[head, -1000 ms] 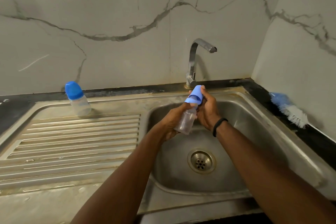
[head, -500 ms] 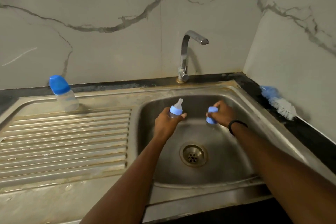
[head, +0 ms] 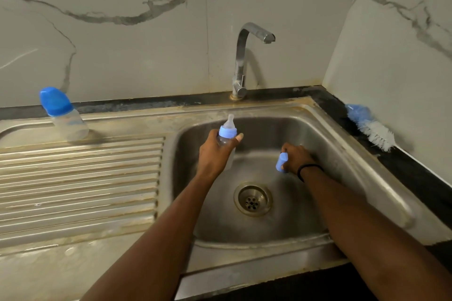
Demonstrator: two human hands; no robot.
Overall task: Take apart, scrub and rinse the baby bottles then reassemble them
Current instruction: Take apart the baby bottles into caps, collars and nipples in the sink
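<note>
With my left hand (head: 215,154) wrapped around the bottle (head: 226,139) and my right hand (head: 294,157) pinching its cap (head: 280,163), I should set the cap in the sink (head: 325,127), then unscrew the collar.

Taking the sink basin (head: 305,134) as the landmark: inside it, the left hand (head: 215,154) with an uncapped bottle (head: 226,140) fills the back left, the right hand (head: 297,160) with a blue cap (head: 281,163) sits low at the back right, and open space lies between them above the drain (head: 252,199). The tap (head: 242,63) rises behind the basin's back rim, its spout overhanging the rear. To the basin's left, the ridged drainboard (head: 80,178) is bare except for a capped bottle (head: 64,115) at its far corner; on the counter to the right, a bottle brush (head: 371,127) lies close to the side wall.
</note>
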